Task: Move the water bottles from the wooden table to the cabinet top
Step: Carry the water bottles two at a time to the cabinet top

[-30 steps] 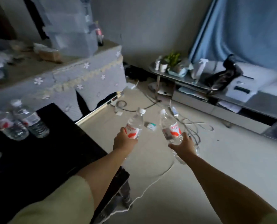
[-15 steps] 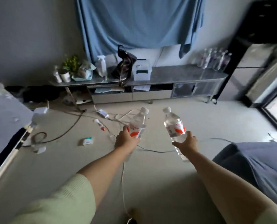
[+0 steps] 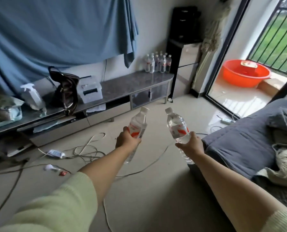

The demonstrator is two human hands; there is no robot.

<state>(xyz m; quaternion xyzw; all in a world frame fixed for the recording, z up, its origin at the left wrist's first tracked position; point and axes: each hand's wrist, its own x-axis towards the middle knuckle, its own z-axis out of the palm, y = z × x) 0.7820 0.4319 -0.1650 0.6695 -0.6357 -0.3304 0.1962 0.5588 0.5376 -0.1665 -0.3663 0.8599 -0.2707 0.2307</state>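
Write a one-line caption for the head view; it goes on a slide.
Each hand, left hand and right hand, grips a water bottle, facing the cabinet top where bottles stand.

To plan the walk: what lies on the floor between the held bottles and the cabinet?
In the head view, loose cables cross the floor before the cabinet.

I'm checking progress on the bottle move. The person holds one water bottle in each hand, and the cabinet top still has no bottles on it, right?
Not quite. The head view shows a cluster of bottles already standing at the far right end of the cabinet top. The rest holds: the left hand grips one water bottle, the right hand another.
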